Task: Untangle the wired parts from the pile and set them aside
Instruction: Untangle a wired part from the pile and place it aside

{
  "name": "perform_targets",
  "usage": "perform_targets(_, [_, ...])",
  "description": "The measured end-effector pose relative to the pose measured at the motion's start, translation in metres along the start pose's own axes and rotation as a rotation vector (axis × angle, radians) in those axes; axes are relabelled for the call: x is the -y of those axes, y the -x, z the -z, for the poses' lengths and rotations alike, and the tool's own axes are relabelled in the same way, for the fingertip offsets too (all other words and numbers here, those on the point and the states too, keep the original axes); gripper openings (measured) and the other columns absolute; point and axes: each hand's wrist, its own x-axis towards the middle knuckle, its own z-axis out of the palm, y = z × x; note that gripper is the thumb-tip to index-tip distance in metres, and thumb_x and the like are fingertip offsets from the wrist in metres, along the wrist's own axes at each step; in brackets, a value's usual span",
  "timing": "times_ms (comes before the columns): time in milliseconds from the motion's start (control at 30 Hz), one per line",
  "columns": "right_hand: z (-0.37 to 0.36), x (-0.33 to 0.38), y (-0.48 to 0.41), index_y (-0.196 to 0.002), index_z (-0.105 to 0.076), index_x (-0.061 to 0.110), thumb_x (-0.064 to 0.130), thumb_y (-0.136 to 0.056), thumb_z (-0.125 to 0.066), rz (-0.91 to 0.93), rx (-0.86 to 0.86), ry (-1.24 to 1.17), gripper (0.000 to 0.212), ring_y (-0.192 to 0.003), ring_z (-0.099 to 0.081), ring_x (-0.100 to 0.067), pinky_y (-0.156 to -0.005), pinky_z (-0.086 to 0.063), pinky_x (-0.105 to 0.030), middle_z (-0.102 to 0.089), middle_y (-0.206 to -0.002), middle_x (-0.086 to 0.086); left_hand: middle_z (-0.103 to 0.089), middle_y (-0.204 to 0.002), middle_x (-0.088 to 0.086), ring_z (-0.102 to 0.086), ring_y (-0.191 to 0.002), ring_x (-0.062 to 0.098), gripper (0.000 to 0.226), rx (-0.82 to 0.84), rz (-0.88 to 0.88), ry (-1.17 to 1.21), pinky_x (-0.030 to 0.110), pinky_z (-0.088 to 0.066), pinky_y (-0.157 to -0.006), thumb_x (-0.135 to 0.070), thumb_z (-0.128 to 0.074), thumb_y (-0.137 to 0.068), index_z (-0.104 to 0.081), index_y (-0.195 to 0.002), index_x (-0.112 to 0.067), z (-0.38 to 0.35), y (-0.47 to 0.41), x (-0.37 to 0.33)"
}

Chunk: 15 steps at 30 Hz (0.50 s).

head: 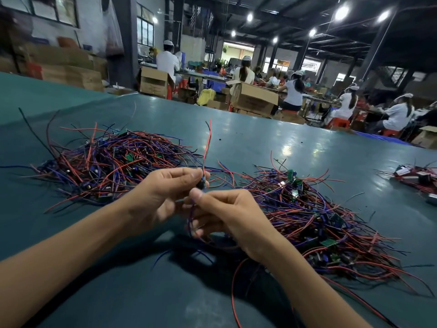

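While the left hand (pixel 163 195) pinches the wired part (pixel 201 184), red wire (pixel 208 143) pointing up, right hand (pixel 231 218) probably pinches its lower tail (pixel 191 217).

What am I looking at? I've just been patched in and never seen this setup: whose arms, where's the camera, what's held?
No machine here: a person works with bare hands. The single picture comes from a camera on their head, looking forward and down. On the green table lie two tangled heaps of red, blue and black wires with small boards, a left pile and a right pile. Left hand and right hand both pinch one small part between them; its red wire sticks up.
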Motion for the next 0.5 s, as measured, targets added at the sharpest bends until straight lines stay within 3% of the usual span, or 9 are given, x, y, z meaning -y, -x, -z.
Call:
perform_targets(133, [-0.001,0.002,0.002,-0.096,-0.072,-0.009,0.017,-0.1,-0.059,-0.014,0.009,0.074,0.029,-0.061,-0.069,-0.023,-0.057,-0.056,-0.024,-0.073,-0.08,-0.016,-0.062,-0.088,0.018,-0.061,-0.071,0.02,0.041,-0.065,0.008,0.023,0.025,-0.055,-0.062,-0.031,-0.09,-0.063,-0.08,-0.094,-0.006,-0.007,0.0,0.005])
perform_targets(267, [-0.006,0.007,0.006,-0.084,-0.067,-0.002,0.013,-0.104,-0.052,-0.007,0.026,0.103,0.029,-0.053,-0.066,-0.02,-0.055,-0.057,-0.026,-0.07,-0.069,-0.014,-0.068,-0.075,0.008,-0.053,-0.062,0.014,0.021,-0.21,-0.018,-0.023,0.021,-0.046,-0.05,-0.022,-0.074,-0.072,-0.08,-0.084,-0.006,-0.009,-0.002,0.001])
perform_targets(500, [-0.025,0.007,0.015,-0.076,-0.064,0.004,0.011,-0.106,-0.047,-0.022,0.161,0.23,0.035,-0.052,-0.065,-0.017,-0.055,-0.057,-0.028,-0.069,-0.064,-0.01,-0.058,-0.083,0.006,-0.044,-0.065,0.008,0.033,-0.513,-0.045,0.089,0.017,-0.044,-0.05,-0.024,-0.076,-0.072,-0.073,-0.095,-0.001,0.019,-0.01,-0.017])
